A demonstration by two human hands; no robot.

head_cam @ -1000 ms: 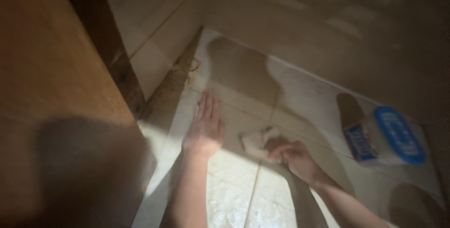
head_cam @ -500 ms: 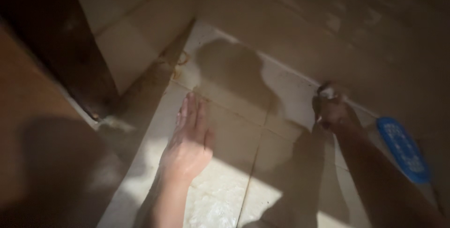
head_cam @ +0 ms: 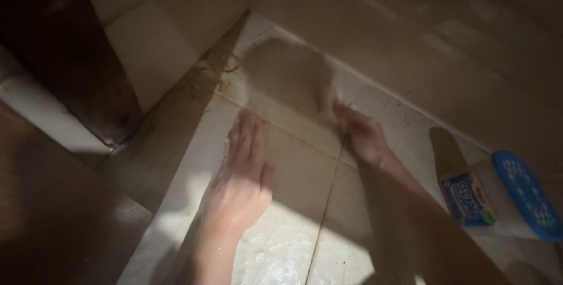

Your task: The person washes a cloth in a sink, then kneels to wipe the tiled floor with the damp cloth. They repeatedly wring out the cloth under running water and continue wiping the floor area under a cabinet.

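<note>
My left hand (head_cam: 243, 173) lies flat on the pale floor tiles (head_cam: 293, 162), palm down, fingers together and pointing toward the corner. My right hand (head_cam: 360, 132) presses on the floor to its right, close to the wall base. Its fingers are curled over a pale wipe (head_cam: 339, 109), which is blurred and mostly hidden under the hand. A soft shadow (head_cam: 287, 74) falls on the tile just beyond both hands.
A white tub with a blue lid (head_cam: 504, 197) lies on its side at the right, against the tiled wall (head_cam: 410, 21). A dark wooden frame (head_cam: 64, 56) stands at the left. Orange stains (head_cam: 226, 71) mark the corner. A sunlit, wet-looking patch (head_cam: 275, 250) lies near me.
My right hand swung from the floor centre out to the right wall, then back left to the grout line near the corner. My left hand stayed flat. The view shifted slightly.
</note>
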